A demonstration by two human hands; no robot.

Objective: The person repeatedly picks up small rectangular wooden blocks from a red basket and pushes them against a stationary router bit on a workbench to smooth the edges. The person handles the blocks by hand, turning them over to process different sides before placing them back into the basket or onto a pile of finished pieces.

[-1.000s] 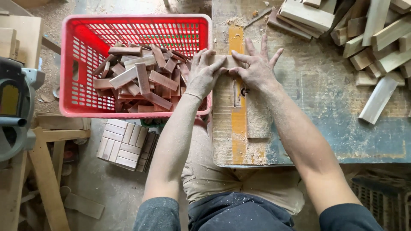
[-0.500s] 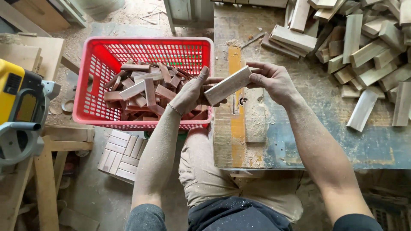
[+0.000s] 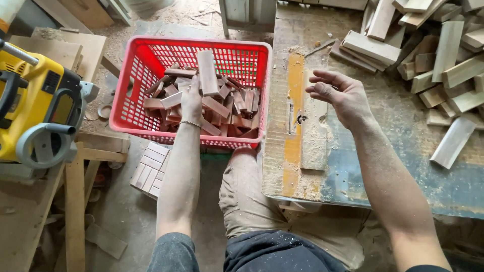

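Observation:
My left hand reaches over a red plastic basket filled with several short reddish-brown wood pieces. It grips the lower end of a pale wooden block, which points away from me above the pile. My right hand hovers over the dusty saw table. Its fingers are apart and loosely curled, and it holds nothing. A flat board lies on the table just below that hand.
A yellow power tool stands on a wooden stand at the left. A heap of pale wood offcuts covers the table's far right. A bundle of small blocks lies on the sawdust floor beneath the basket.
Both hands held the pale block at the table's edge. Now the right hand has let go and the left hand has carried the block left, over the basket.

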